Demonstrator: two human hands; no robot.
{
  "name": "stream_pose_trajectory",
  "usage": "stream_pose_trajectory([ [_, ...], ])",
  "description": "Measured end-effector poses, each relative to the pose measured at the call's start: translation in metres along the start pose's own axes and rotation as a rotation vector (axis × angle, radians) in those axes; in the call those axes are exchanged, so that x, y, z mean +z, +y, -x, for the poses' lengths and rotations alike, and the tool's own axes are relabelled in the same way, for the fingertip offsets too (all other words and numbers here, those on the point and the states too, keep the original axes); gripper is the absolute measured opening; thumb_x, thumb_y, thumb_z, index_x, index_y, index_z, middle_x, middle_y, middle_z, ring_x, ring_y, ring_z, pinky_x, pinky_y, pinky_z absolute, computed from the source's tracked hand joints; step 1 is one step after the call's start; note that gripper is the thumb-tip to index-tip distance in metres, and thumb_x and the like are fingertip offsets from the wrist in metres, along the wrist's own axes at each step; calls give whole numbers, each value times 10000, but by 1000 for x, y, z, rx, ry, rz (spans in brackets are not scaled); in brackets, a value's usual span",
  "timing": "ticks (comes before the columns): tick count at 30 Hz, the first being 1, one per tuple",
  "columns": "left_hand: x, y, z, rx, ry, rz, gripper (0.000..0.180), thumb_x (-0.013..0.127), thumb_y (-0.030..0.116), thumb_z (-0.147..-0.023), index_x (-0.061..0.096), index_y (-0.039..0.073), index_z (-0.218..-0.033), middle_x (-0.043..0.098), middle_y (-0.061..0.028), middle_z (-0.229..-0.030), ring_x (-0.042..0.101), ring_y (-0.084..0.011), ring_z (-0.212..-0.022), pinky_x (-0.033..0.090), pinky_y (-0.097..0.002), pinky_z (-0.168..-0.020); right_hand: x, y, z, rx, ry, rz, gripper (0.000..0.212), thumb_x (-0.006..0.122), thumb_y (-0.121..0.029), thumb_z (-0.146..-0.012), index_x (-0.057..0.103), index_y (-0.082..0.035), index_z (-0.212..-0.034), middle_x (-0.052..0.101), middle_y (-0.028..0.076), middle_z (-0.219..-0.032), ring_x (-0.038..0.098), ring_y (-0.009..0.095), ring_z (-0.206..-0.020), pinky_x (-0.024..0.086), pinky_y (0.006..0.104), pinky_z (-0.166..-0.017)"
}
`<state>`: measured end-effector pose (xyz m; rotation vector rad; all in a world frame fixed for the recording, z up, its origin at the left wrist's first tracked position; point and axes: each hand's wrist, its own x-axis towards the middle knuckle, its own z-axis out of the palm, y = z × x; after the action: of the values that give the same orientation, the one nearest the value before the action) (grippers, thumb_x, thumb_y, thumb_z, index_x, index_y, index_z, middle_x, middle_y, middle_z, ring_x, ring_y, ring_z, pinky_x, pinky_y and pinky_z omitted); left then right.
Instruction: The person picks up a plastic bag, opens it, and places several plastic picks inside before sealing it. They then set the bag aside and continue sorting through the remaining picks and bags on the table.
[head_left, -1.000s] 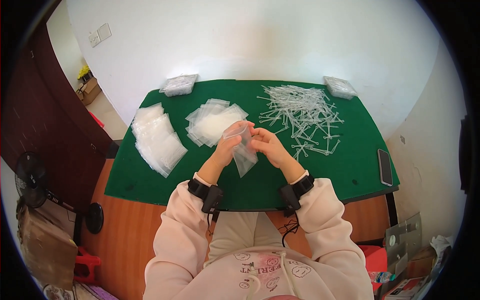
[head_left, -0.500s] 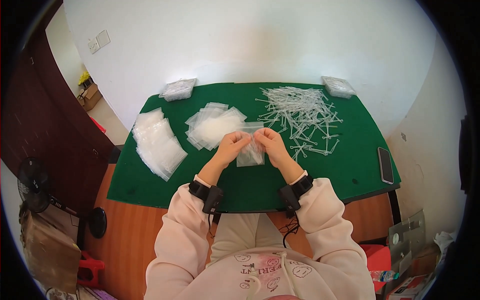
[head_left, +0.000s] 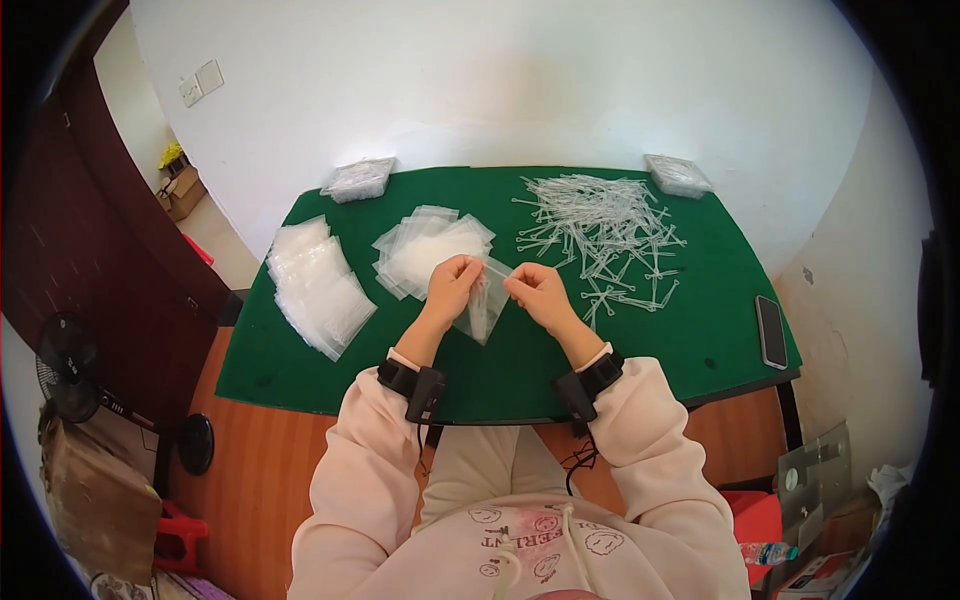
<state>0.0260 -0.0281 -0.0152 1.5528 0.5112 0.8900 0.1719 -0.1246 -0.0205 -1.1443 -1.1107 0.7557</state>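
Observation:
A clear zip bag (head_left: 484,313) hangs tilted between my hands above the green tabletop, with thin clear pieces visible inside it. My left hand (head_left: 453,290) pinches its upper left part. At the upper right corner, along the bag's top strip, the fingers of my right hand (head_left: 541,293) are closed on it. Just beyond my left hand lies a fanned heap of flat zip bags (head_left: 425,250). Past my right hand spreads a loose pile of thin clear plastic sticks (head_left: 595,215) with small ring ends.
Overlapping clear bags (head_left: 318,290) cover the table's left side. Clear packs stand at the back left corner (head_left: 360,180) and back right corner (head_left: 678,175). A phone (head_left: 770,331) lies near the right edge. A black fan (head_left: 68,365) stands left of the green table (head_left: 620,385).
The zip bag has turned from upright to slanted, its lower end swinging left. My left hand has shifted slightly left, and my right hand now grips the bag's upper right corner.

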Motion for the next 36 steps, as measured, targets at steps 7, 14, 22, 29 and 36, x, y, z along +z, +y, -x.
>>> stream_pose_trajectory([
  [7, 5, 6, 6, 169, -73, -488, 228, 513, 222, -864, 568, 18, -777, 543, -68, -599, 503, -170, -540, 385, -296, -514, 2, -2, 1, 50, -41, 28, 141, 615, -140, -757, 587, -19, -692, 526, -30, -580, 454, 43, -521, 357, 199, -477],
  [14, 12, 13, 13, 259, -124, -632, 235, 497, 211, -858, 531, 3, -755, 538, -158, -630, 500, -324, -570, 392, -370, -531, 4, 0, 3, 105, -145, 91, 142, 609, -137, -743, 584, -17, -670, 520, -29, -569, 439, 46, -519, 347, 210, -475],
  [22, 11, 13, 11, 226, -84, -578, 238, 508, 217, -852, 538, 6, -747, 550, -124, -616, 529, -273, -568, 395, -346, -528, 4, 6, 1, 55, -121, 206, 169, 602, -157, -754, 576, -11, -672, 504, -19, -554, 427, 54, -512, 351, 224, -473],
  [29, -6, -1, -1, 140, 57, -499, 263, 516, 222, -843, 547, -1, -707, 556, -81, -581, 535, -194, -529, 406, -309, -518, 2, 10, -1, 22, -105, 284, 175, 592, -164, -784, 566, -15, -696, 513, -26, -576, 455, 54, -506, 365, 215, -466],
  [36, -16, -12, -6, 37, 48, -439, 279, 508, 235, -850, 555, 15, -685, 572, -54, -593, 525, -142, -507, 414, -279, -505, -6, 15, -7, -25, 22, 342, 195, 563, -174, -819, 554, -20, -700, 509, -17, -577, 456, 62, -499, 369, 218, -464],
])
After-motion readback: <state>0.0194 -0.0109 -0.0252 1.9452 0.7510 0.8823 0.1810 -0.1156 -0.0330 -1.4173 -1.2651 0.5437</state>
